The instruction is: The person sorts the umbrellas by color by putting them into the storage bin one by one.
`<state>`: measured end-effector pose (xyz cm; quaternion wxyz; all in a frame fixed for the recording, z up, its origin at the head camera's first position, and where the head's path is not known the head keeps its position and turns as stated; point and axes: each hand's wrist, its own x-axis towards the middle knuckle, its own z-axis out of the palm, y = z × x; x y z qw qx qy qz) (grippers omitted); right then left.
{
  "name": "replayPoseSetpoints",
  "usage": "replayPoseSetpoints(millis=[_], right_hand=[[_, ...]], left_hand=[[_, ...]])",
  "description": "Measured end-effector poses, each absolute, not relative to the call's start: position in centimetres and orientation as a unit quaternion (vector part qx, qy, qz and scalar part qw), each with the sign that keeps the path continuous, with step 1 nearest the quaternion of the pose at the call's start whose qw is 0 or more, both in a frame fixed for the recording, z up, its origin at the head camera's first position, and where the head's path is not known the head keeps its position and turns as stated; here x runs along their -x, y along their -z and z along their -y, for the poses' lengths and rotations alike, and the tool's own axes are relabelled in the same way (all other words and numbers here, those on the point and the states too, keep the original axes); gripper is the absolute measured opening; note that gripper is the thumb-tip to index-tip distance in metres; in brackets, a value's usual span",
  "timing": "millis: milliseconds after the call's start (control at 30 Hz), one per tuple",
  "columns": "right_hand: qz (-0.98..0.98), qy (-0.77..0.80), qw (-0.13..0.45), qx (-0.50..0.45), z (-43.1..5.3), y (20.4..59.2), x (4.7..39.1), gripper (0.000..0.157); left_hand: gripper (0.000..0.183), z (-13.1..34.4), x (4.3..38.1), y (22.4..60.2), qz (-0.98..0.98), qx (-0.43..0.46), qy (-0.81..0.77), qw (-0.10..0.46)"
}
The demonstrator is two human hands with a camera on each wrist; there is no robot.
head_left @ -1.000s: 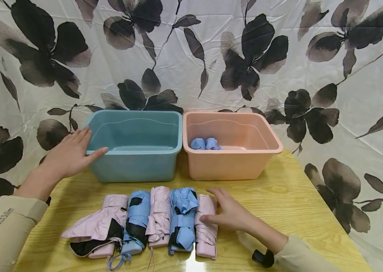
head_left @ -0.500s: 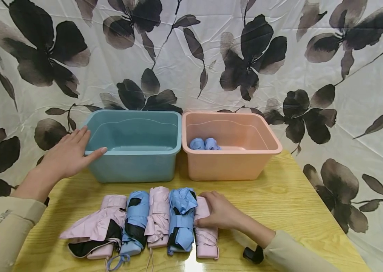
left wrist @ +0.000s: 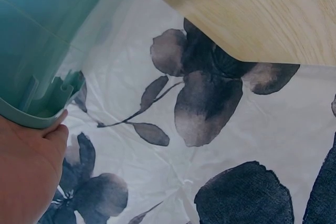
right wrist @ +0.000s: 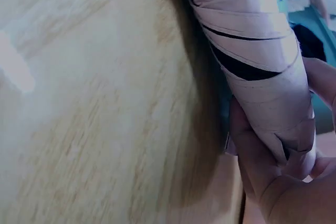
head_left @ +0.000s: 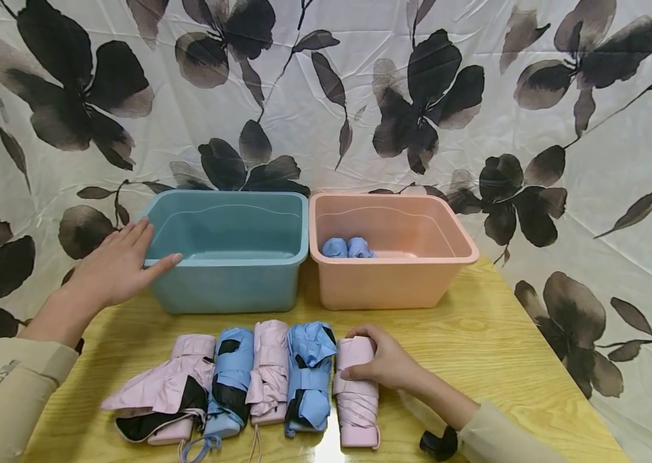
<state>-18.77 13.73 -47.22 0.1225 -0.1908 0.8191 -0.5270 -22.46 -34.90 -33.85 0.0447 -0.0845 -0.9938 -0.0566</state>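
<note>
The right hand (head_left: 386, 360) comes in from the near right, the wrist bent a little, and its thumb and curled fingers hold the far part of a pink umbrella (head_left: 357, 415). This umbrella is at the right end of the row, just apart from the blue umbrella (head_left: 310, 379) beside it. The left hand (head_left: 114, 267) lies with straight fingers on the left rim of the green-blue tub (head_left: 224, 289), its thumb pointing right over the near rim. The held umbrella is a slim cylinder of thin, wrinkled cloth (dark gaps show between its wraps). The leftmost pink umbrella (head_left: 166, 386) spreads a loose flap. Both tubs, the other being the peach tub (head_left: 384, 283), look smooth, with rounded corners, on the yellowish wood-grain table (head_left: 476, 360).
</note>
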Motion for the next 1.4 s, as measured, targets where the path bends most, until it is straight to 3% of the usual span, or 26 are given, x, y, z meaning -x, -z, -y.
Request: replayPoseSetpoints(millis=[433,667,1400], right_hand=[[-0.767,0.616,0.081,0.159,-15.3,45.0,17.6,0.049],[-0.743,0.648,0.008,0.167,-15.5,43.2,17.6,0.048],[-0.648,0.712,-0.134,0.235,-9.3,31.8,22.7,0.045]], left_hand=[[0.105,35.3,22.4,34.0,0.994,0.080,0.054,0.047],[0.104,35.2,22.3,34.0,0.994,0.079,0.049,0.050],[0.103,34.9,22.2,34.0,0.994,0.083,0.045,0.056]])
